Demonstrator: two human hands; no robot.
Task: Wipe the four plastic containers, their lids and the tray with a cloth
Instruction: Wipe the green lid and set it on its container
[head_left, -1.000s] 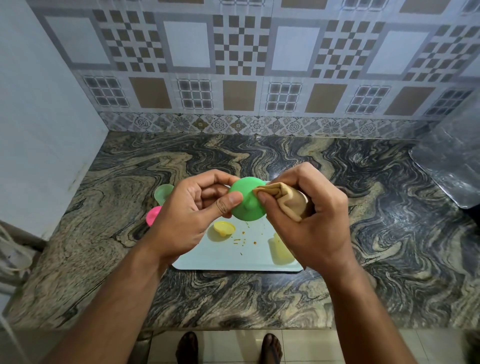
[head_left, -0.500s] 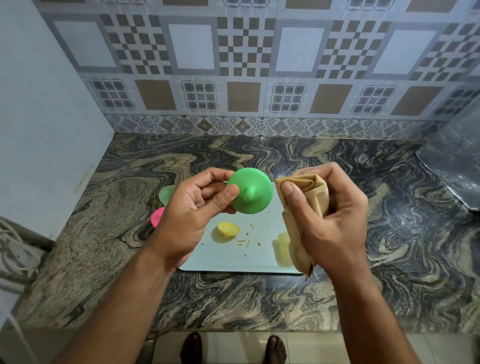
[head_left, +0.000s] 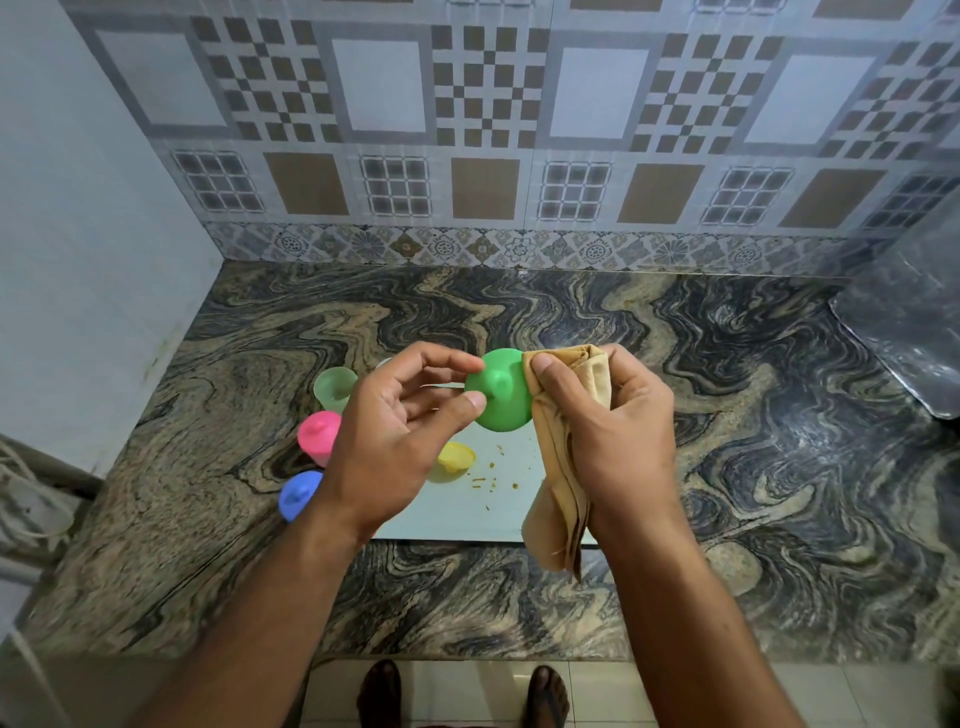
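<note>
The left hand (head_left: 400, 441) pinches the round green plastic lid (head_left: 498, 391) by its edge between thumb and fingertips, the other fingers loosely spread, holding it in the air above the pale flat plastic tray (head_left: 467, 514). The right hand (head_left: 608, 431) is curled around the folded tan cloth (head_left: 566, 452), its thumb pressing a fold against the lid's right edge while the rest of the cloth hangs down.

The lid is held by a light edge pinch only — a firm sideways rub from the cloth could, I judge, twist it out of the fingers and drop it onto the tray. The hanging tail of cloth could also drag through the yellowish crumbs (head_left: 485, 475) on the tray and smear them about.

On the marbled stone counter (head_left: 727, 415), left of the tray, stand a translucent green plastic container (head_left: 334, 387), open with no contents visible, and a pink-lidded container (head_left: 318, 435) and a blue-lidded container (head_left: 298, 493), closed. A small yellow plastic piece (head_left: 456, 457) lies on the tray — lid or container, I cannot tell.
</note>
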